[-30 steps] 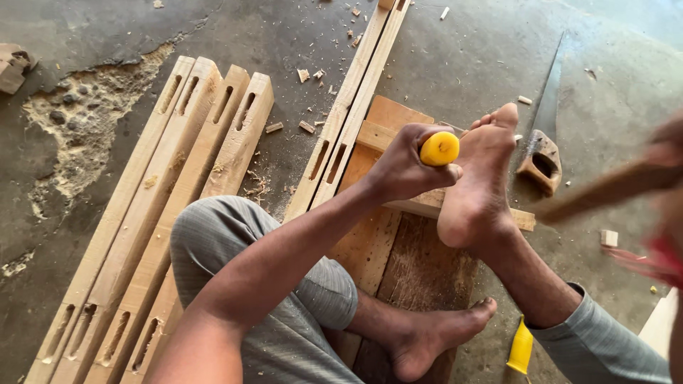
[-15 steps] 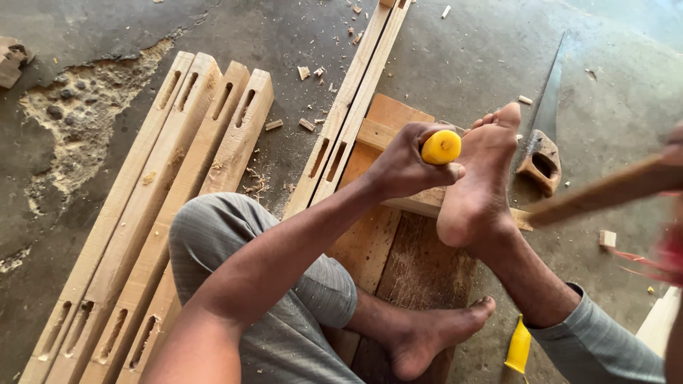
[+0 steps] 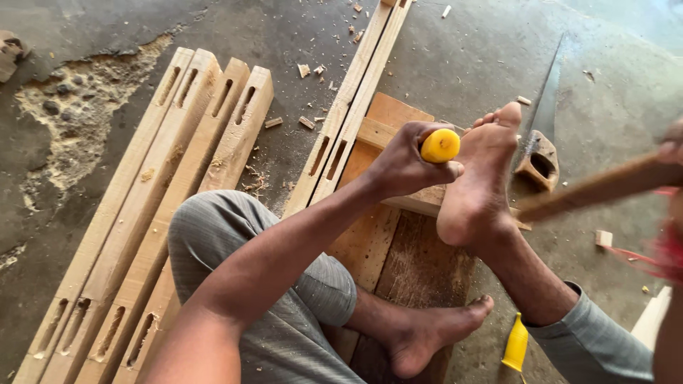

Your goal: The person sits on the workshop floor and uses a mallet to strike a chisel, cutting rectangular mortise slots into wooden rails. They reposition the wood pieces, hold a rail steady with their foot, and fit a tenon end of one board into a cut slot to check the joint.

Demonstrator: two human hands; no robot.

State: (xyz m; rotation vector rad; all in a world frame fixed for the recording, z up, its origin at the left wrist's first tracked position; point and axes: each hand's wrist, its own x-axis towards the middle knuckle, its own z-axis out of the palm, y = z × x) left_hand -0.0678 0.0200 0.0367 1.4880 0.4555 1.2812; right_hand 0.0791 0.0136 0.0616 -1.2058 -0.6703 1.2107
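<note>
Left hand (image 3: 402, 167): your fingers are clenched round a chisel with a yellow handle (image 3: 440, 145), butt end up, apparently so it can be struck from above; the blade is hidden behind the fist.

Right hand (image 3: 672, 149): only a blurred sliver shows at the right edge of the frame, wrapped on a raised wooden hammer handle (image 3: 597, 188); how tightly it is closed cannot be told.

Workpiece (image 3: 416, 201): a pale wood bar lying across the brown boards (image 3: 398, 263) on the floor, pinned by your bare foot (image 3: 478, 181), likely to keep it from shifting.

Beside it, left: two long mortised rails (image 3: 348, 107). Further left: four more mortised rails (image 3: 171, 185), side by side.

Right of the foot: a handsaw (image 3: 542, 135). Near the bottom edge: a second yellow-handled tool (image 3: 516, 343). Wood chips (image 3: 307, 71) lie scattered on the concrete floor (image 3: 469, 57).
</note>
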